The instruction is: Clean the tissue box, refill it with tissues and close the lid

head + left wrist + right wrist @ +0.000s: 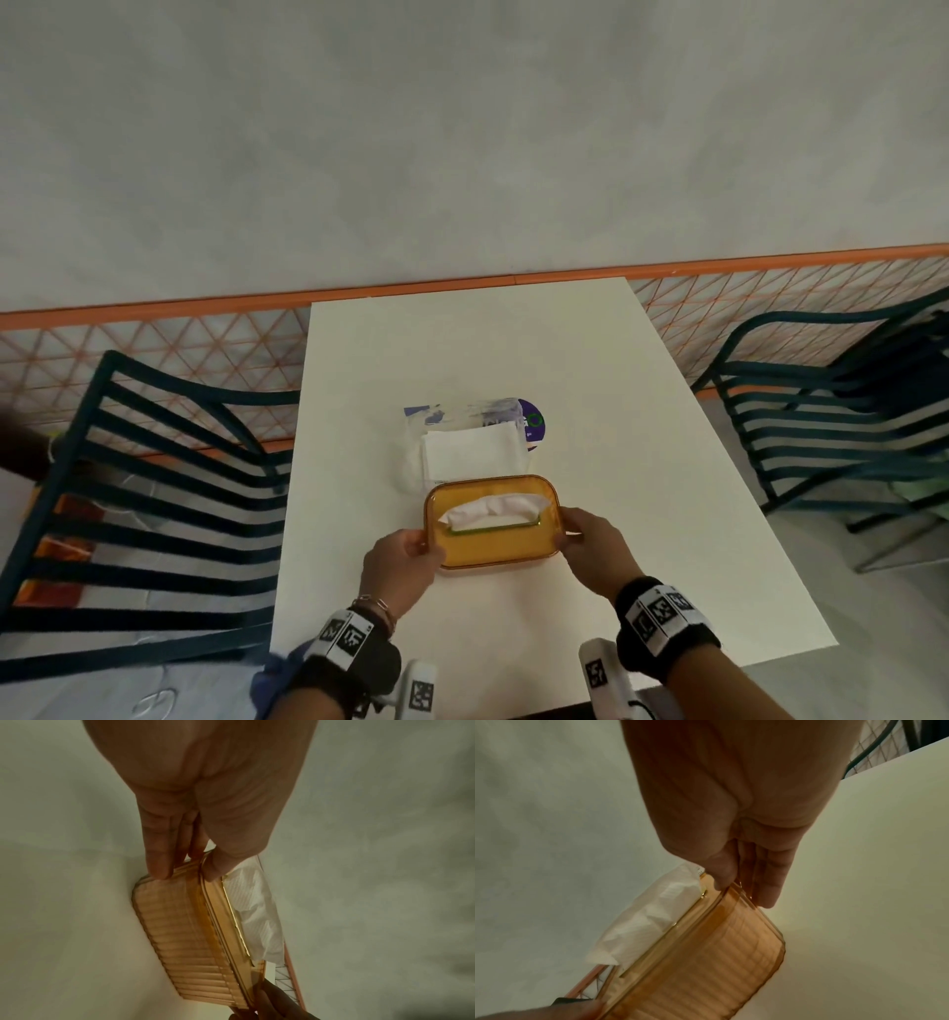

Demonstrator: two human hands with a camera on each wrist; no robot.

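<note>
An amber see-through tissue box (493, 545) with ribbed sides sits on the white table (642, 462), its lid on. A white tissue (493, 506) sticks up through the lid's slot. My left hand (405, 560) grips the box's left end, thumb on the lid edge and fingers (159, 862) down the side of the box (177, 933). My right hand (590, 550) grips the right end the same way, thumb on top and fingers (770, 882) on the side of the box (706, 963). The tissue (257, 912) (649, 921) shows crumpled in both wrist views.
Just behind the box lies an opened plastic tissue pack (472, 442) with a white stack showing and a purple label. Dark slatted chairs stand to the left (154, 488) and right (832, 421) of the table. A grey wall with an orange rail (462, 282) runs behind.
</note>
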